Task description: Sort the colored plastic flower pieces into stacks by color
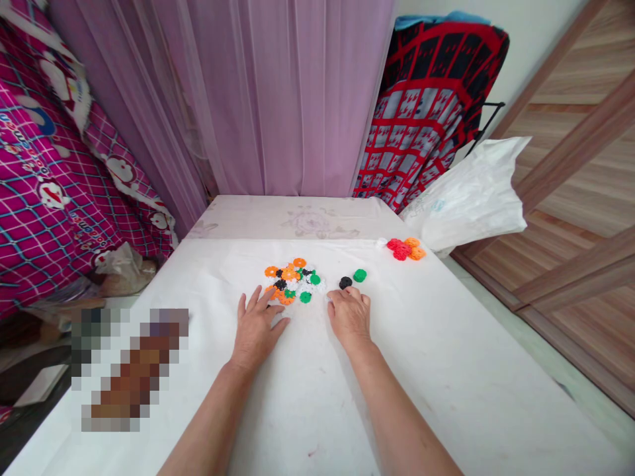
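A pile of small plastic snowflake pieces (292,281), orange, green, black and white, lies in the middle of the white table (446,370). My left hand (255,327) rests flat beside the pile with its fingers spread, fingertips touching the nearest orange pieces. My right hand (350,314) lies just right of the pile with its fingers curled down onto the cloth by a white piece; what they pinch, if anything, is hidden. A black piece (346,282) and a green piece (360,275) sit apart, just beyond my right hand.
A cluster of red and orange pieces (405,248) lies at the far right near a white plastic bag (471,198). Purple curtains (278,99) hang behind the table. A patterned pink fabric (59,172) is at left, wooden panelling (585,218) at right.
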A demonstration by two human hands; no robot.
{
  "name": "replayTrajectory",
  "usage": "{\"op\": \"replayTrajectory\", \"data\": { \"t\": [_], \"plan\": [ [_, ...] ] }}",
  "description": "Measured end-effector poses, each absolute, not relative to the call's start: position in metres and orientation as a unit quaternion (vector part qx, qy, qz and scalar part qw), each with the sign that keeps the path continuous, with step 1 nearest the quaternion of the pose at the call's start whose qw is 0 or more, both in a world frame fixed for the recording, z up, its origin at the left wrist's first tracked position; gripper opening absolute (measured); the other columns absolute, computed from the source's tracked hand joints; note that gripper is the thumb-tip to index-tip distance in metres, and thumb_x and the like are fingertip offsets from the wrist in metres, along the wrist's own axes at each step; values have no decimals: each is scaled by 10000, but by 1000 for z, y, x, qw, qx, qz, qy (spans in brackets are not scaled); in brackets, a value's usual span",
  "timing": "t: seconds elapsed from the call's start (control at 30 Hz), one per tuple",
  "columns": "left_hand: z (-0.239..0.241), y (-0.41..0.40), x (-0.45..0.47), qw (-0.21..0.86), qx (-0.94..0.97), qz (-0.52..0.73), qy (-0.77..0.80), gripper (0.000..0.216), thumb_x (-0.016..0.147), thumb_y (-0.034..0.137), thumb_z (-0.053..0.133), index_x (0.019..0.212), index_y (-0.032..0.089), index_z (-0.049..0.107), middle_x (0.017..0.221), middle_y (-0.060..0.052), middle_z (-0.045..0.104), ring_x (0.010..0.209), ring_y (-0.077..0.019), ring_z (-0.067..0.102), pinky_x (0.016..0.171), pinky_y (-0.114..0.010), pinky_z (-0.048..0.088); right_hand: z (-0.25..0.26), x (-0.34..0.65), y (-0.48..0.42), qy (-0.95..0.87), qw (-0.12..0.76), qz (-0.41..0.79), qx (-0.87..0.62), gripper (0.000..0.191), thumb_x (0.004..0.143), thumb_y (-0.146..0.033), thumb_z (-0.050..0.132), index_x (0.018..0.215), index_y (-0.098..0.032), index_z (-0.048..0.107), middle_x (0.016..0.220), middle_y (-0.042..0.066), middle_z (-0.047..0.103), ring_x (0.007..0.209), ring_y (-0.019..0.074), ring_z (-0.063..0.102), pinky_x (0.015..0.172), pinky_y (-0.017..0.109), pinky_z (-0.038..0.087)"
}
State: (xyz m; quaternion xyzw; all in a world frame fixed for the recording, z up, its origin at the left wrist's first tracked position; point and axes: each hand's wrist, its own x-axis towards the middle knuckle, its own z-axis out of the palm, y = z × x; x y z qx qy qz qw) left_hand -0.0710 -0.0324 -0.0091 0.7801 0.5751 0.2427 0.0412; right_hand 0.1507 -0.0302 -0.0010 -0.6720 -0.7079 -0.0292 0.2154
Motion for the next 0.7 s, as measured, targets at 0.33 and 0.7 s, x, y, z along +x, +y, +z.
{"op": "replayTrajectory", "data": {
  "t": [0.33, 0.7],
  "plan": [
    [-14, -29, -54, 48, 784, 261, 561, 274, 892, 336, 542, 1115, 314, 700, 1384, -55, 586, 1380, -342, 404, 1130, -659, 221, -5, 128, -35, -709, 305, 27, -636, 268, 768, -192, 639, 1033, -218, 604, 958, 37, 716, 948, 237, 542, 837, 358, 342],
    [-12, -25, -77, 49, 709, 316, 628, 247, 878, 244, 521, 1017, 298, 718, 1305, -51, 646, 1344, -320, 457, 1110, -643, 268, -7, 105, -41, -750, 249, 38, -611, 244, 774, -213, 632, 1018, -224, 617, 970, 52, 694, 942, 234, 563, 802, 341, 376]
  ]
}}
